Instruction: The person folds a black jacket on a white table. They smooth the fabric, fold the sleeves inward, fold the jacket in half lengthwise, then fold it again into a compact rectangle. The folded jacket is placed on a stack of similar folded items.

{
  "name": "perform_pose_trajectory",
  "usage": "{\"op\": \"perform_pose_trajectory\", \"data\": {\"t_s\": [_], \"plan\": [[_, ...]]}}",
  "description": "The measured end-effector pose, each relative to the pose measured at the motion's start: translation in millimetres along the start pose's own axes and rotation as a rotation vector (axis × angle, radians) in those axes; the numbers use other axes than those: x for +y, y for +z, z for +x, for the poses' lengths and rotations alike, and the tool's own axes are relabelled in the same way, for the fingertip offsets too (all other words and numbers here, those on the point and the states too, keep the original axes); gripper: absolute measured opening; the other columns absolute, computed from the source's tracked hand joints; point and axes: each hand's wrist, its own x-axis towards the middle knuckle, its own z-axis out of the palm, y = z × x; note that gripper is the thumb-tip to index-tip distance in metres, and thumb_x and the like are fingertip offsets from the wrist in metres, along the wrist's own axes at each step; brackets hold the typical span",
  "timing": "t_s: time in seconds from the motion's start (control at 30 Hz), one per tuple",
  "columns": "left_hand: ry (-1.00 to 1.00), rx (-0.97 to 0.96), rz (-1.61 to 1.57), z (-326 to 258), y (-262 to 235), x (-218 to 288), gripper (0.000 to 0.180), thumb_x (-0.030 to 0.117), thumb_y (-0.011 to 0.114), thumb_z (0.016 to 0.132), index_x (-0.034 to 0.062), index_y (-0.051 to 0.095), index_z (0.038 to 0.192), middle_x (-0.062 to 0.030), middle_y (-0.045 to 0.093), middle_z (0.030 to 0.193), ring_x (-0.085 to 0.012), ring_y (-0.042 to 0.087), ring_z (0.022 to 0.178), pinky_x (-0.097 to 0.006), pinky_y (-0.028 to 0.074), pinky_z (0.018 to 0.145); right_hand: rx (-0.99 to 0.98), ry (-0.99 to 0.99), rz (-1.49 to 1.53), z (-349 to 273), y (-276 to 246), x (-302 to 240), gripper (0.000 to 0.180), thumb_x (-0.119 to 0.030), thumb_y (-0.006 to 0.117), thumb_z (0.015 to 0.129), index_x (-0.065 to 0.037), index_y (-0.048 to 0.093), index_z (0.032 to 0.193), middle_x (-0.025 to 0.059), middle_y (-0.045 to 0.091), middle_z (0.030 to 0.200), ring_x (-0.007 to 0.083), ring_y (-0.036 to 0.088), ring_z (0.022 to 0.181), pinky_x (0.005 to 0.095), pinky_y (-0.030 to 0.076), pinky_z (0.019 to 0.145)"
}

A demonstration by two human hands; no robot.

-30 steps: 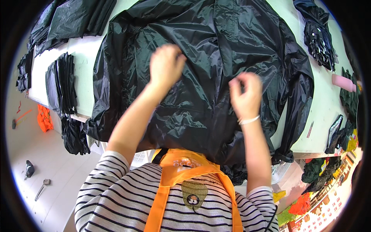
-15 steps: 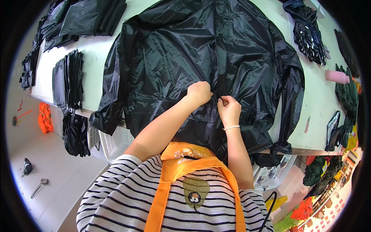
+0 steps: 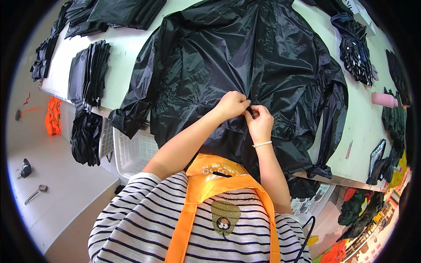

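Observation:
A shiny black thin jacket (image 3: pixel 201 61) lies spread on the table, sleeves out to both sides, with a centre front line running down its middle. My left hand (image 3: pixel 234 105) is closed in a pinch on the jacket at that line, in its lower part. Just to the right and slightly nearer, my right hand (image 3: pixel 260 124) pinches a small fold of the same black front edge, its fingertips close to the left ones. Whether a zip or snap sits between the fingers is hidden.
Folded black garments (image 3: pixel 90 74) are stacked at the table's left, more (image 3: pixel 127 13) at the far left. Dark bundled items (image 3: pixel 356 48) lie far right, with a pink cylinder (image 3: pixel 384 100) nearer. A white plastic basket (image 3: pixel 131 155) stands below the table's front edge.
The left fingers have come nearer to the right ones, now almost touching at the front edge. The whole view has shifted slightly, and both hands stay on the jacket.

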Motion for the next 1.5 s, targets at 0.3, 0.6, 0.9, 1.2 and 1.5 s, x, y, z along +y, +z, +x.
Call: {"op": "perform_pose_trajectory", "data": {"t_s": [0.3,0.6,0.9,1.2,1.5], "plan": [[0.095,0.425,0.139,-80,-6,2,0.018,0.021,0.062,0.086,0.0033,0.067,0.085,-0.0151,0.064,0.068,-0.0316,0.063,0.062,-0.034,0.048,0.057,-0.026,0.006,0.056,20,8,32,0.017,-0.01,0.074,0.073,0.002,0.064,0.08,0.0141,0.065,0.07,0.0218,0.062,0.059,0.0312,0.049,0.06],[-0.634,0.058,-0.324,-206,77,-62,0.043,0.039,0.061,0.089,-0.0031,0.065,0.08,-0.0101,0.066,0.073,-0.0172,0.064,0.067,-0.028,0.053,0.063,-0.07,-0.124,-0.275,51,23,26,0.044,-0.017,0.071,0.076,-0.002,0.054,0.113,0.0173,0.059,0.103,0.0349,0.055,0.098,0.0406,0.045,0.085],[-0.937,0.014,-1.377,-209,122,-87,0.06,0.036,0.078,0.076,0.0024,0.052,0.118,-0.0148,0.059,0.11,-0.0274,0.058,0.105,-0.039,0.045,0.096,-0.177,-0.031,-0.333,-134,-53,30,0.036,-0.005,0.064,0.069,-0.002,0.052,0.103,0.0159,0.056,0.096,0.0345,0.053,0.093,0.0417,0.044,0.083],[-0.617,0.016,-1.536,-200,149,-63,0.021,0.009,0.068,0.085,0.0004,0.059,0.102,-0.009,0.061,0.103,-0.0199,0.058,0.102,-0.034,0.046,0.096,0.027,0.225,0.038,-196,-42,43,0.015,-0.004,0.069,0.079,0.003,0.062,0.091,0.013,0.067,0.079,0.0195,0.066,0.064,0.0266,0.051,0.061],[-0.591,0.154,-1.085,-203,152,-48,0.018,0.006,0.069,0.083,-0.0091,0.065,0.093,-0.0132,0.066,0.094,-0.0182,0.064,0.085,-0.029,0.052,0.078,0.159,0.058,-0.122,-207,-17,35,0.013,-0.003,0.068,0.078,0.002,0.065,0.09,0.0118,0.065,0.085,0.0228,0.064,0.063,0.0295,0.052,0.062]]}}
